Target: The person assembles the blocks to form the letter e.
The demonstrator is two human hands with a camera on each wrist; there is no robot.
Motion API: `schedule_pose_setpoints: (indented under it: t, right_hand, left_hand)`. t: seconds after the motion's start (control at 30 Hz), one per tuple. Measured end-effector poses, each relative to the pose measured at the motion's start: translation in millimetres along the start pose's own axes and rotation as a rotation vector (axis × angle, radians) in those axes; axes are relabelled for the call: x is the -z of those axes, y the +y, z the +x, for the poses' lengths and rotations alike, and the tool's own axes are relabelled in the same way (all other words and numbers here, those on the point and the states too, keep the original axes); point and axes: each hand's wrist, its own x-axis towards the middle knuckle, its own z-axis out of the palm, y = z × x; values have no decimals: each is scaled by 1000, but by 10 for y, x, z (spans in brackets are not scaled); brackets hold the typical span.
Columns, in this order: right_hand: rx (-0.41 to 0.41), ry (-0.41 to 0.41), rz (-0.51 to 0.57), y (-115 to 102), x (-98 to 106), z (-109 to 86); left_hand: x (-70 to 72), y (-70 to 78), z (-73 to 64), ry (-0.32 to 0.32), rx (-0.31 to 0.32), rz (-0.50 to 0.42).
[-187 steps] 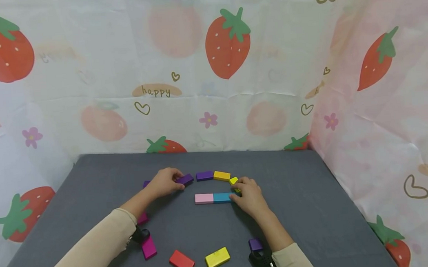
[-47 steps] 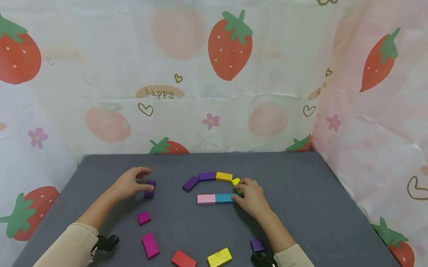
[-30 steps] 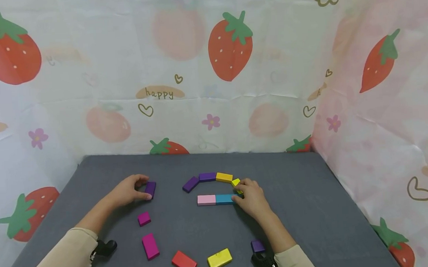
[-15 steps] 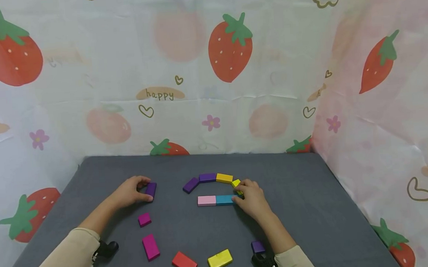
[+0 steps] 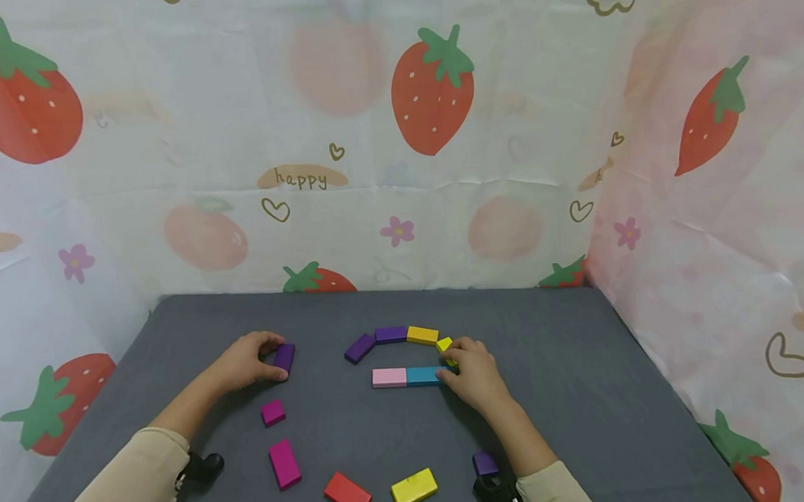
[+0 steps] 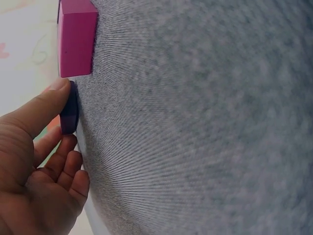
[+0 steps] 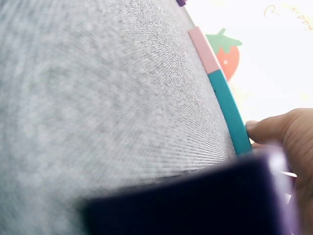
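Observation:
My left hand (image 5: 248,360) pinches a purple block (image 5: 285,358) between thumb and fingers at the far left of the table. In the left wrist view, its thumb presses one end of that block (image 6: 70,110); a magenta block (image 6: 77,44) lies close by. My right hand (image 5: 475,373) rests at the right end of a curved row. Its thumb touches a blue block (image 5: 423,376), which abuts a pink block (image 5: 389,378). Its fingertips lie at a small yellow block (image 5: 444,344), partly covering the yellow behind. I cannot tell whether they pinch it.
The row continues left with a yellow block (image 5: 422,335) and purple blocks (image 5: 390,334). Magenta blocks (image 5: 285,464), a red block (image 5: 348,495) and a yellow block (image 5: 413,489) lie nearer me. Another purple block (image 5: 485,463) sits by my right wrist camera.
My left hand has let go of a purple block, now angled against the row's left end, moved left and taken hold of another purple block. My right hand has stayed in place.

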Motion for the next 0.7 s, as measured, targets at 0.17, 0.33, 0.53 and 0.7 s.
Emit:
schedule_pose_setpoints:
  t: [0.17, 0.33, 0.53, 0.7]
  right_hand:
    - [-2, 6, -2, 6, -1, 5]
    - [-1, 6, -9, 9, -2, 3]
    - [-1, 3, -3, 4, -9, 3]
    - [-1, -1, -2, 2, -5, 2]
  left_hand:
    - [23, 49, -23, 13, 5, 0]
    - [43, 97, -36, 16, 17, -2]
    - [50, 203, -62, 25, 12, 18]
    - [22, 311, -84, 31, -11, 14]
